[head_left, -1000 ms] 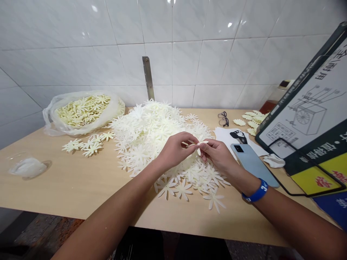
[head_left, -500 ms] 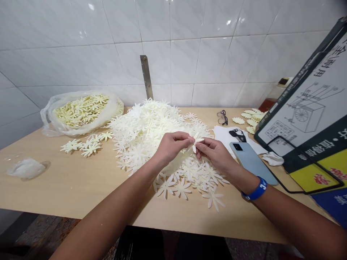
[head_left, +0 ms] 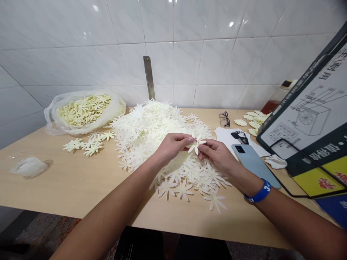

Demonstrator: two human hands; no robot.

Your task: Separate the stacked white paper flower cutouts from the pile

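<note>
Between my two hands is a pale cream flower-shaped cutout (head_left: 197, 144) with several narrow petals, held above a pile. My left hand (head_left: 175, 145) pinches its left side between thumb and fingers. On the other side, my right hand (head_left: 216, 153) grips a petal in its closed fingertips; a blue band (head_left: 259, 191) circles that wrist. Beneath both hands spreads a large heap of white flower cutouts (head_left: 151, 126), with a few loose ones along its front edge.
At the back left lies an open plastic bag (head_left: 84, 112) of yellowish flower cutouts, with a small group (head_left: 93, 144) before it. On the right are a phone (head_left: 255, 164), eyeglasses (head_left: 224, 119), scalloped pieces (head_left: 255, 121) and a large printed box (head_left: 309, 119). A metal strip (head_left: 149, 77) stands against the tiled wall.
The flower cutout has turned so more of its petals face me. Both hands stay close together in nearly the same place, and the view has shifted slightly.
</note>
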